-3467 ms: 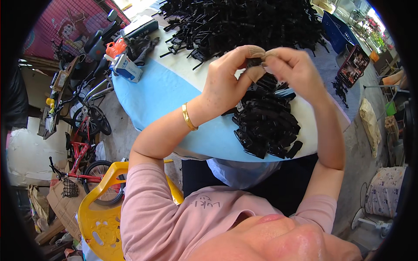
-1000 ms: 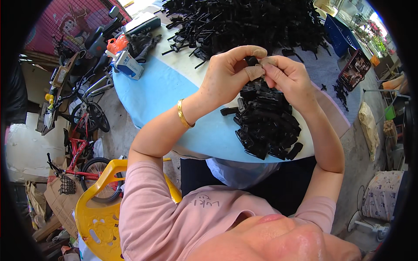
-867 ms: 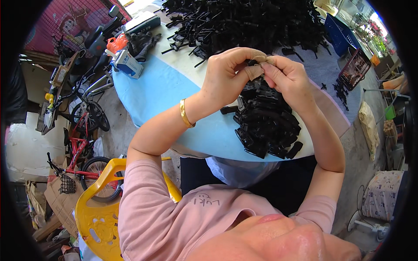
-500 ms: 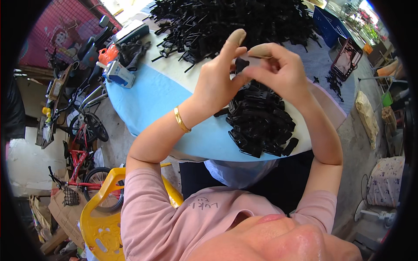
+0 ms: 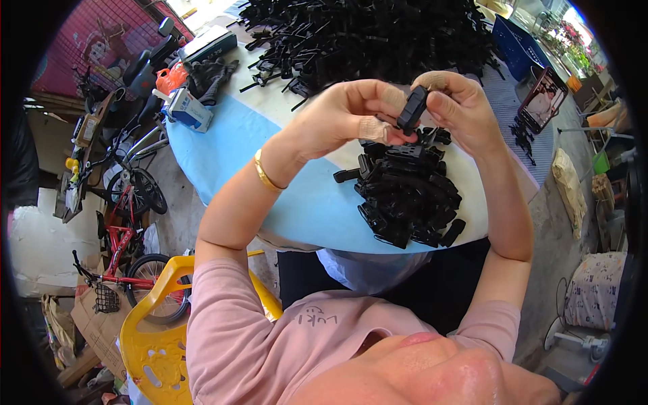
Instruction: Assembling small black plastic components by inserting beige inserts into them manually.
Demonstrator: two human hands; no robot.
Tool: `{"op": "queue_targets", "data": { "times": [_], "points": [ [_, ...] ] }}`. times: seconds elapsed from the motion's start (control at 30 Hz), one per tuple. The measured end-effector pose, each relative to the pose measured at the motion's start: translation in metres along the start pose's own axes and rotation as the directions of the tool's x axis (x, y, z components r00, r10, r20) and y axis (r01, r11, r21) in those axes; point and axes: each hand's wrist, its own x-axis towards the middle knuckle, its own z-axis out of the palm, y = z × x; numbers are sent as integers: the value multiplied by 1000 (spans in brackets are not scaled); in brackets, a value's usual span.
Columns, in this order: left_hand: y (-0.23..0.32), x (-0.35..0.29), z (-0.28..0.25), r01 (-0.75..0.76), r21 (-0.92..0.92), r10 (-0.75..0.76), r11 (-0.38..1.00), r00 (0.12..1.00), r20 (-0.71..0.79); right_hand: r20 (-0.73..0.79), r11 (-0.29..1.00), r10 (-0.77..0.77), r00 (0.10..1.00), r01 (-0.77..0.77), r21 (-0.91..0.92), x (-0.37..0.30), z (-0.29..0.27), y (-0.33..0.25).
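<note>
A small black plastic part [image 5: 412, 109], oblong with a ridged side, is held up above the table between my two hands. My left hand [image 5: 358, 115] pinches its left side and lower end, with tan wrapping on the thumb and a finger. From the right, my right hand [image 5: 462, 108] grips its upper end between thumb and wrapped forefinger. Just below the hands lies a pile of similar black plastic parts [image 5: 408, 192] near the table's front edge. Beyond them spreads a much larger heap of black parts with thin sprues [image 5: 364, 40].
The round table [image 5: 236, 158] has a blue and cream cover. A blue and white carton [image 5: 189, 110], dark gloves [image 5: 210, 79] and a box [image 5: 208, 44] stand at its left. At right are a propped phone [image 5: 543, 100], a blue basket [image 5: 518, 46] and small black scraps [image 5: 524, 138].
My hands have shifted slightly right and turned. The black part now stands out clearly between both sets of fingers, where before it was mostly covered.
</note>
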Motion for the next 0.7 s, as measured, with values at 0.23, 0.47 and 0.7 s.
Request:
{"op": "queue_targets", "data": {
  "times": [0.23, 0.47, 0.7],
  "points": [
    [-7, -2, 8, 62, -32, -66, 998, 986, -155, 134, 970, -135, 982, 158, -182, -1, 9, 6],
    [-9, -2, 17, -91, 377, 256, 922, 873, -415, -105, 931, -63, 993, 21, -365, -7, 22, -1],
    [-13, -2, 24, -187, 479, 405, 858, 819, -406, -142, 882, -93, 986, 15, -470, -7, 36, -1]
  ]
}}
